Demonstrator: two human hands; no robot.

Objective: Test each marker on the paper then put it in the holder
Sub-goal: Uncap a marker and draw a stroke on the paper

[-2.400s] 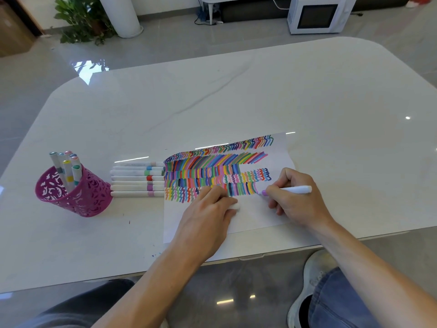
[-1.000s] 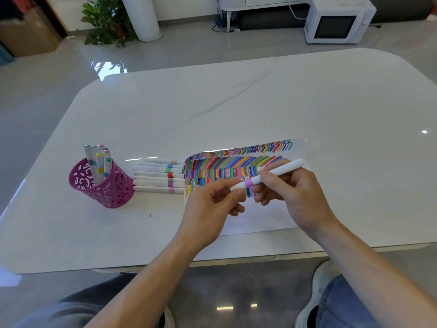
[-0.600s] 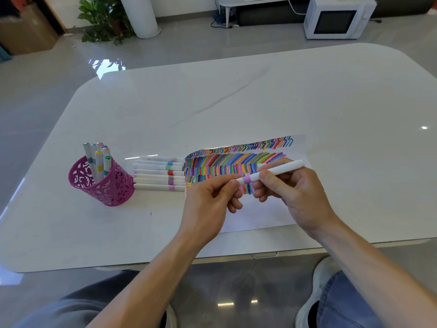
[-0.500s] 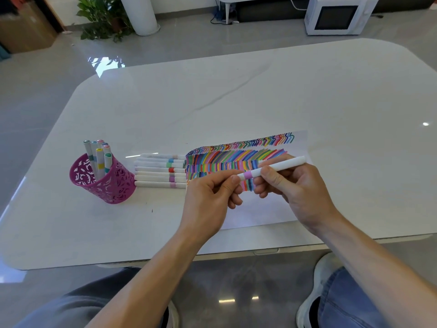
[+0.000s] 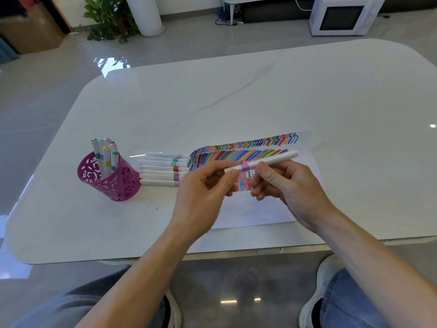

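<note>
Premises appear domestic, a living or dining room. Evidence: large white marble-look worktop [image 5: 260, 91] with rounded corners; glossy grey tiled floor [image 5: 42, 95]; leafy potted plant [image 5: 110, 18] beside a white round column [image 5: 145, 15]; white microwave [image 5: 343, 16] standing on the floor; brown cardboard box [image 5: 30, 35] at far left

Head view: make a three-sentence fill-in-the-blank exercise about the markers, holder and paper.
The left hand and right hand grip the ____ white purple-banded marker. The row of loose white markers lies ____ the pink perforated holder and the scribbled white paper. The markers standing in the holder point ____.
Missing: same; between; upward.
</note>
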